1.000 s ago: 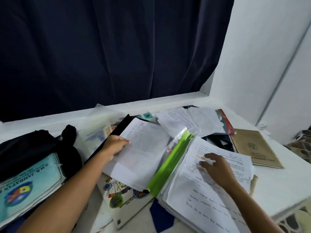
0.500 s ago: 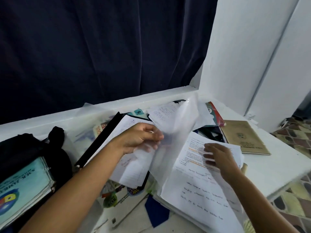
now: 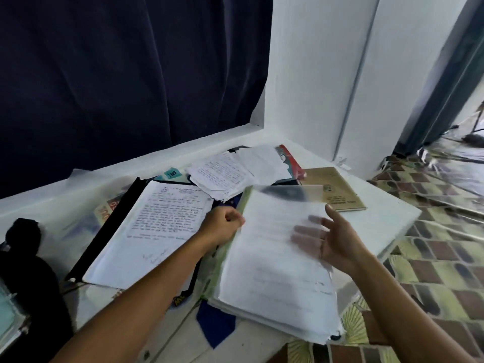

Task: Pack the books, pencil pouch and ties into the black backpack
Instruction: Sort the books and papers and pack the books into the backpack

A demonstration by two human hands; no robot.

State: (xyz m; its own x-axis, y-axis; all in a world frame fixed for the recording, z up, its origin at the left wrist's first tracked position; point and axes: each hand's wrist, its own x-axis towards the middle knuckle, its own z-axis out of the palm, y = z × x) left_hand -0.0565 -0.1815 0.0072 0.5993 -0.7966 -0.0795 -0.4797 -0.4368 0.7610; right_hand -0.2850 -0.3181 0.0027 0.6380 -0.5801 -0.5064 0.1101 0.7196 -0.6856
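Note:
My left hand (image 3: pixel 222 227) is curled round the left edge of a blurred translucent plastic cover (image 3: pixel 277 205) that lies over a thick stack of white papers (image 3: pixel 275 297). My right hand (image 3: pixel 337 244) is open with spread fingers, which show through the cover from beneath. To the left lies a black folder (image 3: pixel 104 231) with a handwritten page (image 3: pixel 162 221) on top. The black backpack (image 3: pixel 28 271) stands at the far left with a teal book (image 3: pixel 6 313) in it. A dark blue cloth piece (image 3: pixel 217 326) pokes out under the stack.
Loose handwritten notes (image 3: pixel 225 176), a red-covered book (image 3: pixel 292 163) and a brown book (image 3: pixel 340 189) lie at the back right of the white table (image 3: pixel 387 226). A dark curtain (image 3: pixel 131 74) hangs behind. The table's right edge drops to a tiled floor (image 3: pixel 432 271).
My left hand has swung the translucent cover over to the right onto the paper stack. My right hand has lifted off the papers and opened under the cover. The camera has turned right.

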